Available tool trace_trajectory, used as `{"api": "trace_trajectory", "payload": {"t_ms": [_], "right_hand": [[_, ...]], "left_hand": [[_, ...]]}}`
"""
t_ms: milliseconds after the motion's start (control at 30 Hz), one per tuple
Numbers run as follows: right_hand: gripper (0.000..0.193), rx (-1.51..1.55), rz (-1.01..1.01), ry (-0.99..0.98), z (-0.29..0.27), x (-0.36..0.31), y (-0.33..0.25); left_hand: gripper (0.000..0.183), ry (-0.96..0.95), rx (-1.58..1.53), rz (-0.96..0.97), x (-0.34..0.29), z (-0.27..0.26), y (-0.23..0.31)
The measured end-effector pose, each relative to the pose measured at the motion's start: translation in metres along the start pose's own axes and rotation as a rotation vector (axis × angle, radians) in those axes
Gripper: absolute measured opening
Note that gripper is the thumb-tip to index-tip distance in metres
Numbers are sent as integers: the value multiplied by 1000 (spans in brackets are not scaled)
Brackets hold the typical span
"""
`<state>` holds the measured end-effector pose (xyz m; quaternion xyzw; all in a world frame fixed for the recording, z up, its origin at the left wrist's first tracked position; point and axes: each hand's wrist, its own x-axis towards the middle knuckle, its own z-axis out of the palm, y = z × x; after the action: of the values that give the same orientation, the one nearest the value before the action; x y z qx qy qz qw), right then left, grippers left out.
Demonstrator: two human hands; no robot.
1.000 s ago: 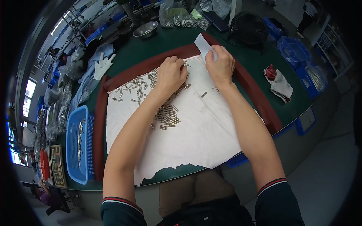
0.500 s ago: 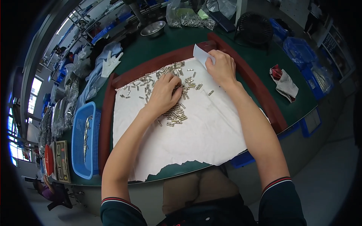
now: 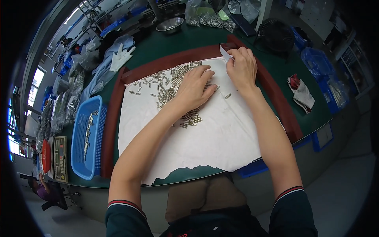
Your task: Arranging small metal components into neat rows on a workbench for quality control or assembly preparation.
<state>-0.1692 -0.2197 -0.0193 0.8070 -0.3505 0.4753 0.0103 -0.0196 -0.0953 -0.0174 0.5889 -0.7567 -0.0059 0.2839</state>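
Note:
Small, shiny metal cylinders (image 3: 169, 91) lie in a loose heap on a white cloth (image 3: 213, 138). My left hand (image 3: 194, 87) rests over the right part of this heap, thumb and fingers apart, covering some of the pieces. Whether it grips any of them is hidden beneath the palm. My right hand (image 3: 242, 69) pinches a thin white card (image 3: 224, 52) near the far right corner of the cloth. One single cylinder (image 3: 227, 96) lies off to the right of the heap, between my hands.
A reddish-brown wooden frame (image 3: 112, 134) borders the cloth on the left, back and right. On the left stand a blue basket (image 3: 99, 130) with metal pieces and a scale (image 3: 60, 158). Farther back are a white glove (image 3: 121, 58), a metal bowl (image 3: 169, 24) and a black fan (image 3: 275, 37).
My left hand has slid rightward across the heap, its fingers spreading toward the right. My right hand has moved slightly with the card, which now appears more edge-on. The view has shifted a little.

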Motion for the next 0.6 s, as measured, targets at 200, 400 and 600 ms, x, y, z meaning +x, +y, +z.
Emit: {"api": "trace_trajectory", "payload": {"t_ms": [200, 400, 600], "right_hand": [[23, -44, -19, -327, -4, -8, -5], [36, 98, 202, -508, -20, 6, -16], [18, 124, 136, -388, -19, 9, -11]], "left_hand": [[71, -268, 270, -53, 10, 16, 3], [73, -415, 315, -126, -38, -20, 9], [74, -395, 261, -238, -87, -48, 9]]}}
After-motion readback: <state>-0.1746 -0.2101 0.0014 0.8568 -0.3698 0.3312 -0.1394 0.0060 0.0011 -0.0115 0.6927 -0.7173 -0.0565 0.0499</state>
